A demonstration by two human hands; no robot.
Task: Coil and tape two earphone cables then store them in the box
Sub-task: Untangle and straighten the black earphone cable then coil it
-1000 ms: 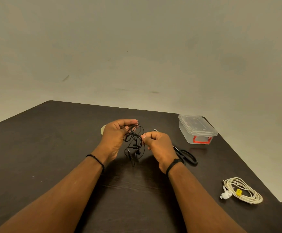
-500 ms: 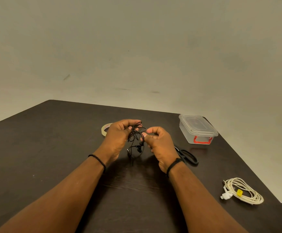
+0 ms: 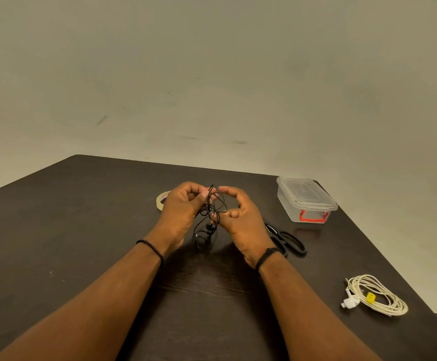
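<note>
Above the middle of the dark table, both hands hold a black earphone cable in loose loops. My left hand pinches the loops near their top. My right hand grips a strand on the right side, its index finger curled over the top. The earbuds hang below, close to the tabletop. A white earphone cable lies coiled at the right, bound with a bit of yellow tape. A clear plastic box with a red latch stands at the far right, lid on.
A roll of pale tape lies behind my left hand, partly hidden. Black-handled scissors lie to the right of my right wrist. The table's right edge runs close to the white coil and the box.
My hands have drawn closer and lifted slightly. The black cable has gathered from a wide loose tangle into tighter loops, and my right index finger has come up over the top.
</note>
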